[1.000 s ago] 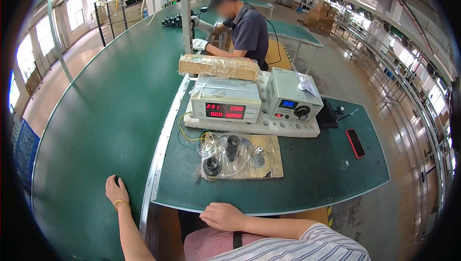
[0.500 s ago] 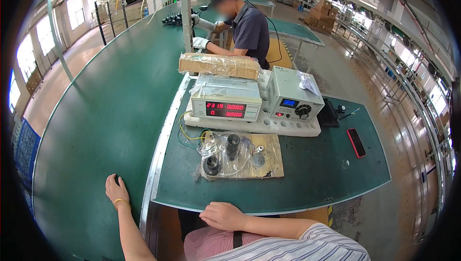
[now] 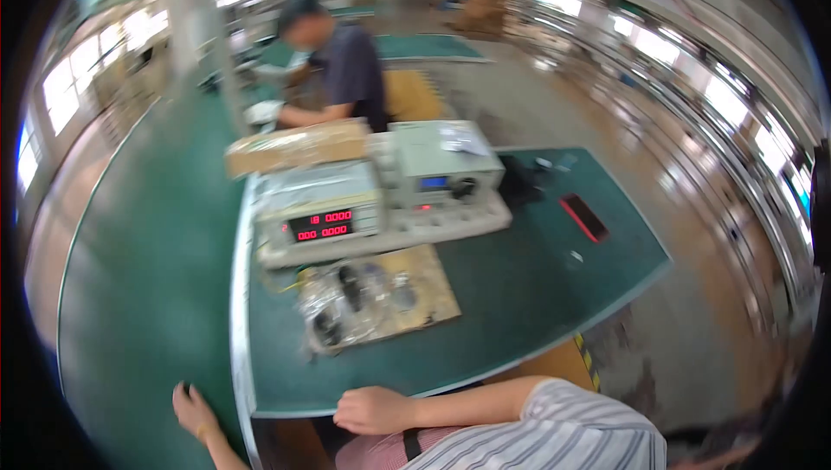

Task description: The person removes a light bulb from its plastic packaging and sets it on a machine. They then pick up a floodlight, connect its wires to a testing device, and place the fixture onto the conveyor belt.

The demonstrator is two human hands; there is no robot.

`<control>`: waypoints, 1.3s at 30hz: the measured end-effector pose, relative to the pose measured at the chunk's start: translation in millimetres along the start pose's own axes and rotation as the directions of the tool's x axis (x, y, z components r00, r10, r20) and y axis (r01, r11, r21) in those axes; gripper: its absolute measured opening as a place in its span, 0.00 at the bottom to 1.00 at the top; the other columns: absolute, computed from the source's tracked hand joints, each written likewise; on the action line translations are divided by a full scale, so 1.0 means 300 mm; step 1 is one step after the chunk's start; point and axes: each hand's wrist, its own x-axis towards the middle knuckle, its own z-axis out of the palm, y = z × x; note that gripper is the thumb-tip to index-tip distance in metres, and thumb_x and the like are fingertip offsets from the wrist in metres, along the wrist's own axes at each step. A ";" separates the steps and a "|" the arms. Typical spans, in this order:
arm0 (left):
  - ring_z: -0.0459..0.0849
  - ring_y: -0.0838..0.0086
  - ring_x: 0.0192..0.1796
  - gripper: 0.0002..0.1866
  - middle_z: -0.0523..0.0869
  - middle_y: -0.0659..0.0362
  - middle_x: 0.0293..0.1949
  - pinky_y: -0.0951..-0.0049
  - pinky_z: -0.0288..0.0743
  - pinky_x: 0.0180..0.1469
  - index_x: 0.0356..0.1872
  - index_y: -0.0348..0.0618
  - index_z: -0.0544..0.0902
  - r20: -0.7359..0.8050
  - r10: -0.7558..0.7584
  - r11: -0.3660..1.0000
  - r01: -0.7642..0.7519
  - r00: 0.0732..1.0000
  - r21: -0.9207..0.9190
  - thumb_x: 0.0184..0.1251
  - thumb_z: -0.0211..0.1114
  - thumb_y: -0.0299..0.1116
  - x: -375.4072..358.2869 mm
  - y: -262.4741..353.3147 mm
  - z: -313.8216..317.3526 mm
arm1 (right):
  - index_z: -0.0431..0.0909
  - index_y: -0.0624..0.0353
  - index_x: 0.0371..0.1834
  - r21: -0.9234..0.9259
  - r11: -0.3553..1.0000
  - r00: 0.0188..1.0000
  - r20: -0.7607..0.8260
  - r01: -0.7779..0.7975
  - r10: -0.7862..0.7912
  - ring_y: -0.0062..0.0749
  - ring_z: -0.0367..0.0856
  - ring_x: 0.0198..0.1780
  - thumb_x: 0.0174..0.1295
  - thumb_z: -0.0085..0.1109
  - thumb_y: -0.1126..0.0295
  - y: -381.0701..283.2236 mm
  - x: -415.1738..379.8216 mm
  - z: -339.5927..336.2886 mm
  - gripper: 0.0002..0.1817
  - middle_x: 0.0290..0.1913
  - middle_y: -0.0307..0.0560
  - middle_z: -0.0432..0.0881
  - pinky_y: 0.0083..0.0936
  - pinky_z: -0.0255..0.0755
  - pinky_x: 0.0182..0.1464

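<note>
My left hand (image 3: 197,414) is low on the green belt surface (image 3: 147,297), left of the metal rail. A small dark thing (image 3: 186,389) shows at its bent fingertips, too blurred to name. My right hand (image 3: 374,410) rests at the front edge of the green table (image 3: 519,297) with its fingers curled in, and nothing shows in it. Beyond it lies a wooden board (image 3: 433,297) under clear plastic, bearing black round sockets (image 3: 350,286). Neither hand touches the board.
Behind the board, a meter with red digits (image 3: 322,226) and a grey box with a dial (image 3: 450,167) stand on white foam (image 3: 398,235). A cardboard box (image 3: 299,148) tops the meter. A phone (image 3: 584,217) lies right. A gloved co-worker (image 3: 351,72) stands beyond.
My view has swung, so the table and equipment appear farther left and tilted. The meter's digits differ. My hands keep about the same places on the belt and at the table edge.
</note>
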 end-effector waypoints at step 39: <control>0.76 0.58 0.59 0.15 0.81 0.51 0.54 0.59 0.69 0.61 0.49 0.42 0.80 -0.069 -0.018 0.999 0.021 0.997 0.033 0.65 0.60 0.38 -0.012 0.062 -0.044 | 0.80 0.58 0.32 -0.021 1.000 0.998 0.055 0.005 -0.004 0.36 0.77 0.32 0.55 0.62 0.70 -0.001 0.032 -0.014 0.05 0.29 0.42 0.78 0.30 0.74 0.35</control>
